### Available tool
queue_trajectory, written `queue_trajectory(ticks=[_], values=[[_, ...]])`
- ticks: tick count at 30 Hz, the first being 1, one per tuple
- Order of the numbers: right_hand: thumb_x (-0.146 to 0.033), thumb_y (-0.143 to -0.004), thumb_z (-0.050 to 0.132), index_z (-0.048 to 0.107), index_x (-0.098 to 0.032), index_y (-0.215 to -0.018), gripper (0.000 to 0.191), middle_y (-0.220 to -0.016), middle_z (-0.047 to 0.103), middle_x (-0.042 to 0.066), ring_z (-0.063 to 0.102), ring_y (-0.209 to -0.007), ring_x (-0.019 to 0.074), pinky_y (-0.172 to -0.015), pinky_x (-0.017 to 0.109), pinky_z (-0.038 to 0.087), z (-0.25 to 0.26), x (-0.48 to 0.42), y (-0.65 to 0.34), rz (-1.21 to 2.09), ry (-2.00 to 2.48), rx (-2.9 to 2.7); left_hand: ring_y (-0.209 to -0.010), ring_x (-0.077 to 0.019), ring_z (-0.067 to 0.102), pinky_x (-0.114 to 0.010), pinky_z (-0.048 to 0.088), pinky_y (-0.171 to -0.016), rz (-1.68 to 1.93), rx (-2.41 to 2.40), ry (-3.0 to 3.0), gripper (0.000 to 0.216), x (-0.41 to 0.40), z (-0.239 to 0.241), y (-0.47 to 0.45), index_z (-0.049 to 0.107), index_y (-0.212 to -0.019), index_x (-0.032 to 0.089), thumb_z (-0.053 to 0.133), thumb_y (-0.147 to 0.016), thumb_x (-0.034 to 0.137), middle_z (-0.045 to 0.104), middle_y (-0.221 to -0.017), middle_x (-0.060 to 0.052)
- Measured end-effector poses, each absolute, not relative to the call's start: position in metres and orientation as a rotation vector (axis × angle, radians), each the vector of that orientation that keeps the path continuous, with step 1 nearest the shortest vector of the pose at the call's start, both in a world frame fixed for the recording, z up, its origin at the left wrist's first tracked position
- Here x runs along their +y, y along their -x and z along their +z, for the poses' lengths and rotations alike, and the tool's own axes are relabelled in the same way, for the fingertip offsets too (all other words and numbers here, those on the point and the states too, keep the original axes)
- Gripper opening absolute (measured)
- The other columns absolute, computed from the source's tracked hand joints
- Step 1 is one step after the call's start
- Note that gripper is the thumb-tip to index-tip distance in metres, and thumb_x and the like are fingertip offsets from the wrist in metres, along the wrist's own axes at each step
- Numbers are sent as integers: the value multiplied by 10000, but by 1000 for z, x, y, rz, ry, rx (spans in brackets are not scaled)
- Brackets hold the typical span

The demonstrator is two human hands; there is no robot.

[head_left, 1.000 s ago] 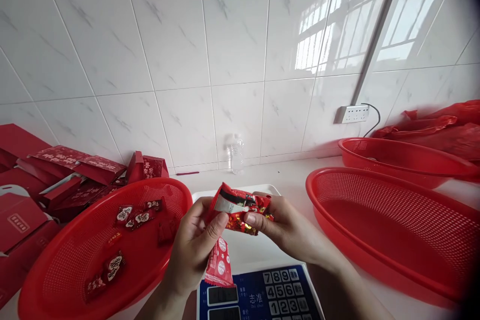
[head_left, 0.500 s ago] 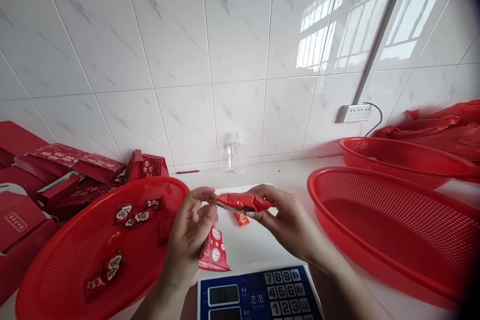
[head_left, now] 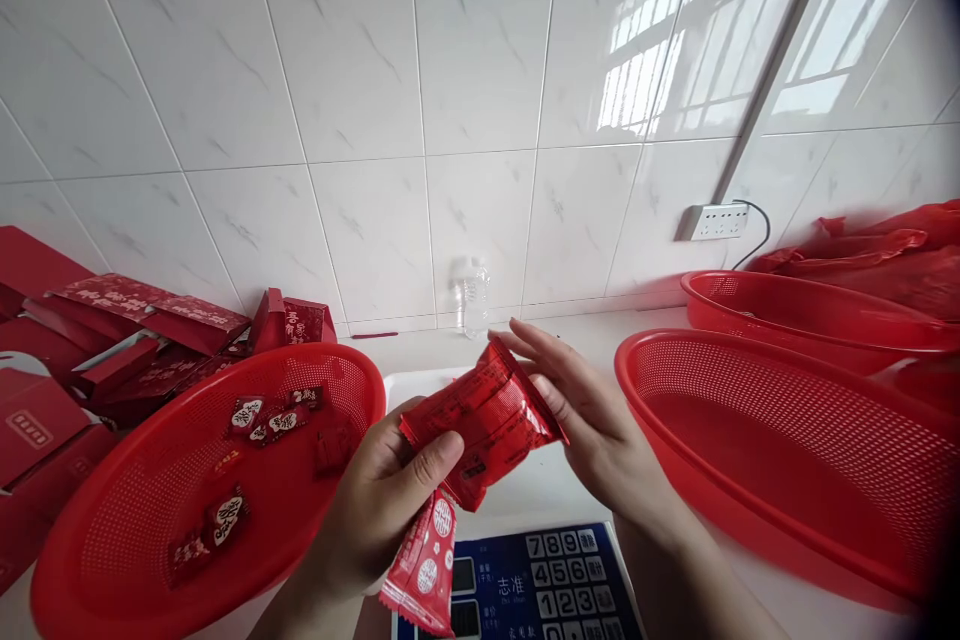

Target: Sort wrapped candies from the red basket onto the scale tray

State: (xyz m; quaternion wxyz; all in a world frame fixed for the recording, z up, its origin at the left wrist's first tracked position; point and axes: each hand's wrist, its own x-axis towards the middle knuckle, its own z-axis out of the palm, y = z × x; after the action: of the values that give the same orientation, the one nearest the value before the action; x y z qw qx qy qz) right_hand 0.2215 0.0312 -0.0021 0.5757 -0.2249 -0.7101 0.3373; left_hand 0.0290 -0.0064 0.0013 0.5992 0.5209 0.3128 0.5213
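Note:
In the middle of the head view, my left hand (head_left: pixel 401 480) is closed on a glossy red snack packet (head_left: pixel 487 420), its thumb pressed across the front. A smaller patterned red packet (head_left: pixel 426 565) with white round marks hangs below, also in that hand. At the packet's right end is my right hand (head_left: pixel 592 420). Its fingers are stretched out and the thumb lies against the packet's edge without wrapping round it. Beneath both hands stands a scale with a white pan (head_left: pixel 517 500) and a blue keypad panel (head_left: pixel 510 575). The packets and hands hide much of the pan.
At left, a red mesh basket (head_left: pixel 97 520) holds several small wrapped sweets (head_left: pixel 281 422). Red printed boxes (head_left: pixel 172 315) lie behind it. Two more red baskets (head_left: pixel 750 345) stand at right, near red plastic bags (head_left: pixel 885 260). A clear bottle (head_left: pixel 475 298) stands by the tiled wall.
The red packet has turned from edge-on to showing its broad printed face. My right hand has loosened from its end, with fingers now extended. My left hand has kept both packets.

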Motion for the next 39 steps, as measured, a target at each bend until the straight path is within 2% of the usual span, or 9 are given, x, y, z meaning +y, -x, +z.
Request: queue_trajectory(ticks=[4, 7, 10, 18, 23, 27, 30, 34, 39], values=[[-575, -947, 551, 715, -231, -1111, 414, -877, 718, 65, 654, -729, 163, -696, 316, 588, 1, 28, -220, 1008, 426, -1636, -708, -169, 656, -253, 515, -665, 1397, 805, -1287, 262, -11, 1, -30, 753, -942, 207, 734, -835, 445, 754, -815, -43], [-505, -905, 659, 711, -205, -854, 308, -701, 642, 11, 580, -629, 117, -598, 235, 530, 10, 22, -219, 965, 484, -1673, -706, -151, 638, -230, 500, -666, 1423, 843, -1333, 223, -16, 4, -33, 740, -907, 212, 740, -835, 423, 738, -784, -15], [-419, -926, 658, 680, -199, -767, 273, -666, 617, -6, 560, -610, 97, -578, 204, 503, 17, 18, -218, 965, 533, -1666, -755, -132, 627, -203, 488, -705, 1335, 868, -1420, 184, -17, 7, -31, 728, -912, 229, 750, -835, 394, 729, -821, 4], [-400, -912, 683, 718, -209, -910, 194, -752, 664, 11, 591, -643, 96, -582, 198, 520, 17, 19, -226, 1053, 543, -1606, -706, -138, 582, -227, 465, -615, 1116, 883, -1506, 439, -12, 2, -13, 692, -1148, 212, 679, -853, 537, 669, -872, -37], [-428, -895, 699, 675, -224, -1035, 248, -783, 669, -6, 597, -630, 87, -558, 186, 518, 10, 22, -222, 1174, 528, -1637, -857, -182, 661, -264, 513, -763, 943, 648, -1421, 371, -13, 5, -21, 713, -1148, 214, 677, -881, 468, 727, -963, -60], [-443, -946, 631, 616, -256, -1144, 273, -746, 633, -36, 570, -587, 66, -516, 150, 481, 6, 22, -219, 1177, 516, -1645, -758, -142, 642, -252, 514, -778, 987, 686, -1362, 283, -14, 7, -28, 752, -1031, 214, 699, -871, 441, 720, -857, -31], [-524, -927, 619, 501, -334, -1297, 432, -1016, 682, 18, 666, -837, 132, -657, 227, 566, 5, 20, -221, 999, 451, -1652, -565, -99, 516, -204, 470, -584, 1242, 905, -1320, 317, -15, 4, -32, 730, -929, 193, 730, -825, 493, 618, -661, 12], [-520, -823, 741, 491, -361, -1263, 531, -1480, 459, 84, 546, -1272, 265, -861, 348, 580, 4, 15, -223, 701, 496, -1849, -532, -88, 462, -182, 386, -484, 1421, 1004, -1307, 349, -18, 1, -40, 680, -884, 188, 732, -807, 525, 566, -632, 24], [-302, -851, 758, 567, -282, -1124, 334, -1327, 574, 87, 602, -1184, 228, -902, 343, 562, 9, 13, -221, 530, 598, -1975, -490, -68, 400, -176, 321, -431, 1361, 997, -1292, 383, -25, 5, -44, 655, -948, 212, 755, -777, 539, 552, -640, 36]])
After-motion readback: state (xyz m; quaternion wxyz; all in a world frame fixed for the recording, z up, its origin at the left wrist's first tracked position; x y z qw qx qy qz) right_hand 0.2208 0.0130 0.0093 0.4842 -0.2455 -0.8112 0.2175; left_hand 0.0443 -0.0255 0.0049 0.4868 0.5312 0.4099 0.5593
